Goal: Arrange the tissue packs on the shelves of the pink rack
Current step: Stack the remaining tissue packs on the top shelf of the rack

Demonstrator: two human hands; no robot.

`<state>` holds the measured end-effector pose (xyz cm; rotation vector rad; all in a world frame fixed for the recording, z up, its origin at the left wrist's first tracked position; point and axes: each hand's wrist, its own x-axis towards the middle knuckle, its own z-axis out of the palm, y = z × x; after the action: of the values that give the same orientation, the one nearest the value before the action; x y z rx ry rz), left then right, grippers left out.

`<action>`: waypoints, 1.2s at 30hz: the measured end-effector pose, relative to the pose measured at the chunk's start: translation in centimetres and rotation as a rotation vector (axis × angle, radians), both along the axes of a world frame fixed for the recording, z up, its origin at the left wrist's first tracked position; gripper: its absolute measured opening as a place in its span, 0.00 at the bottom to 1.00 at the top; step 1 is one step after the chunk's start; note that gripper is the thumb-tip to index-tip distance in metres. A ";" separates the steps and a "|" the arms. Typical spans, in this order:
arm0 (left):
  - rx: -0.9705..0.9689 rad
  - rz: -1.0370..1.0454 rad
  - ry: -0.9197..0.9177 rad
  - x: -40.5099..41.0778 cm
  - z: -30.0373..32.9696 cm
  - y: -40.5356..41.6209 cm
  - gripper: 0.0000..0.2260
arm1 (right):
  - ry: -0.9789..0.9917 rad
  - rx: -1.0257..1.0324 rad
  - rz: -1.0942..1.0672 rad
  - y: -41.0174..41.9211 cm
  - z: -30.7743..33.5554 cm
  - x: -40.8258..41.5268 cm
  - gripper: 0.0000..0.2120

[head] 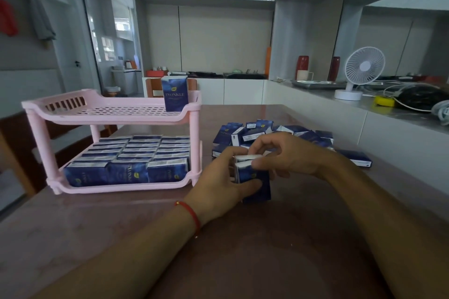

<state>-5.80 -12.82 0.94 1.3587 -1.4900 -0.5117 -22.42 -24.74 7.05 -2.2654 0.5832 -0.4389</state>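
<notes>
Two shelves make up the pink rack (111, 114) at my left on the brown surface (121, 225). Its lower shelf is packed with blue tissue packs (126, 157) standing in rows; its upper shelf carries one upright pack (175, 93) at the right end, printed "TWINKLE". A loose pile (274, 132) of packs lies on the surface behind my hands, to the right of the rack.

My left hand (218, 184) and right hand (289, 152) meet just right of the rack, both with fingers closed around a small bundle (252, 177) of packs, long axis upright, white tops up. I judge the rack lies left of the bundle and the empty upper shelf up and left, the left hand nearer. Small print on the other packs is too fine to read.
</notes>
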 end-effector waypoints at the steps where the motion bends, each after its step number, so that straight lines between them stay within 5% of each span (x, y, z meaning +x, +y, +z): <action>1: 0.003 0.008 0.006 0.1 0.0 0.0 0.25 | -0.046 -0.005 -0.016 0.0 -0.1 0.1 0.19; 6: -0.039 0.061 -0.001 -0.2 0.7 1.1 0.20 | -0.275 0.173 -0.164 -0.7 -1.3 1.2 0.37; 15: -0.134 0.049 0.017 1.3 9.3 8.0 0.19 | -0.218 0.166 -0.225 -1.7 -3.6 2.7 0.33; 21: -0.264 0.230 -0.012 7.8 16.0 8.9 0.18 | -0.216 0.204 -0.245 -1.3 -3.9 3.0 0.31; 29: 0.041 0.328 -0.171 12.0 16.9 4.9 0.20 | -0.136 0.153 -0.217 -1.8 -4.1 2.9 0.31; 36: 0.089 0.332 -0.286 12.0 16.1 2.5 0.23 | -0.100 0.138 -0.182 -2.3 -4.3 2.9 0.34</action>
<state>6.15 -10.28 17.06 1.7660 -1.4368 -0.1776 -19.49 -27.05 2.78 -2.0548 0.7483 -0.5807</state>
